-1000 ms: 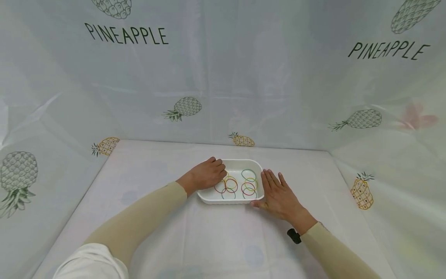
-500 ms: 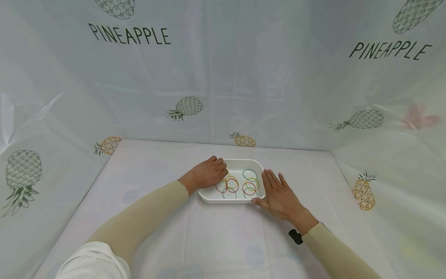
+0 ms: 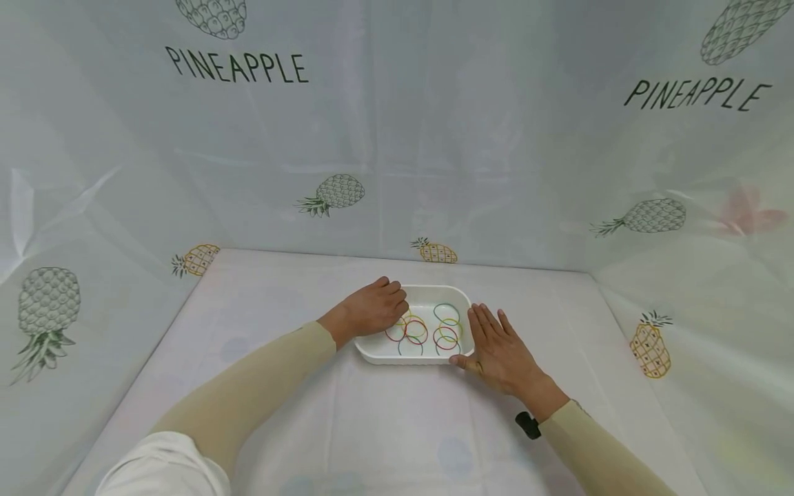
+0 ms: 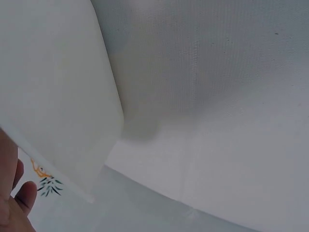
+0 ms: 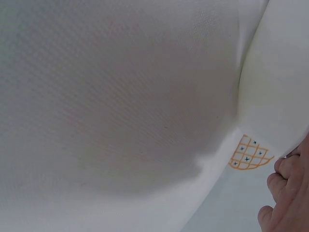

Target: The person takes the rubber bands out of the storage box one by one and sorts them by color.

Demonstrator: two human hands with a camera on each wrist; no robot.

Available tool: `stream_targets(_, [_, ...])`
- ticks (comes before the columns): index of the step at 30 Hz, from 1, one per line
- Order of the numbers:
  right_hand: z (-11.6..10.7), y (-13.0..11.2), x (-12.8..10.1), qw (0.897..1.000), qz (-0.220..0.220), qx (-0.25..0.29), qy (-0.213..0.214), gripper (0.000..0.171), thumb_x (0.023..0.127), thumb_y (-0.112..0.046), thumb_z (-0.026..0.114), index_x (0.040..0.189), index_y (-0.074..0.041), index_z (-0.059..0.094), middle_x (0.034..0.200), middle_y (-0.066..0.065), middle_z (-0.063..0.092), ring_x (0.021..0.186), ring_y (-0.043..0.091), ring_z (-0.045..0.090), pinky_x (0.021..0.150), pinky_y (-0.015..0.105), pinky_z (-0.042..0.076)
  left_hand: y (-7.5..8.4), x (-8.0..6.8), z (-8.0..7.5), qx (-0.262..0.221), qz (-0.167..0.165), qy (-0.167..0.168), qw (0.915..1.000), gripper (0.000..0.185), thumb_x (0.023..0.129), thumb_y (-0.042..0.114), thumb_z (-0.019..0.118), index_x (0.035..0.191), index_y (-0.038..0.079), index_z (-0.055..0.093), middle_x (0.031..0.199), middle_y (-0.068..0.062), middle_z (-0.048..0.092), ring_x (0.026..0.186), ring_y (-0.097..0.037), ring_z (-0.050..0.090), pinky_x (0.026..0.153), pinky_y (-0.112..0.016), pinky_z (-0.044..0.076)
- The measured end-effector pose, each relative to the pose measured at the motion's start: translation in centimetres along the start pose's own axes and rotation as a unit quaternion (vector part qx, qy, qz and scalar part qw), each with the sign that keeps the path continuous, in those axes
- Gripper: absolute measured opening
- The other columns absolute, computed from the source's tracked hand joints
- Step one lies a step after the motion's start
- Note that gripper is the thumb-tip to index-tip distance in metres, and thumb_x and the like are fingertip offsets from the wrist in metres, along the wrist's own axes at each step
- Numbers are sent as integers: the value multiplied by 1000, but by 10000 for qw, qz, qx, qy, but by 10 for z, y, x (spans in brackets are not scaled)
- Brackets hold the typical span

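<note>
A white rectangular tray (image 3: pixel 406 358) sits mid-table and holds several coloured rubber bands (image 3: pixel 424 331). My left hand (image 3: pixel 372 310) lies over the tray's left rim, its fingers curled down inside next to the bands. I cannot tell whether they touch a band. My right hand (image 3: pixel 496 348) lies flat on the tablecloth against the tray's right side, fingers straight, thumb by the front right corner. The left wrist view shows only the edge of my left hand (image 4: pixel 10 205) and white cloth. In the right wrist view, my curled right fingers (image 5: pixel 286 191) show at the right edge.
White cloth with pineapple prints covers the table (image 3: pixel 279 386) and rises as walls behind and on both sides. A small black device (image 3: pixel 528 425) sits at my right wrist. Bare tablecloth lies in front of the tray and to its left.
Both hands and the tray keep the same pose; only the view has shifted slightly.
</note>
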State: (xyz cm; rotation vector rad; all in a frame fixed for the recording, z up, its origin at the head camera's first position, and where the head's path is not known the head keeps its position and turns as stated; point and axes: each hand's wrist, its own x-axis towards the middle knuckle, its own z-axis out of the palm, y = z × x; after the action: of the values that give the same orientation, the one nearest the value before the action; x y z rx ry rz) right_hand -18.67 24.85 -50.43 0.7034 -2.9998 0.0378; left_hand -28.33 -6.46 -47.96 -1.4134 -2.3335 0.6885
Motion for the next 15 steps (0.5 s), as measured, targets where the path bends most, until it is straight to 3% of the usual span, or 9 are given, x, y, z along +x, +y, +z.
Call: stream_targets(15, [1,-1,0,10000,34,34,10,107,100,-76,45,162,9,26,171,27,25,161,41,21,130,59,12,-10,-8,-12,-129,-84,43,9999,13,111,20,53,113,13,64,109,-1,66,100,-22,54,89,-36,45])
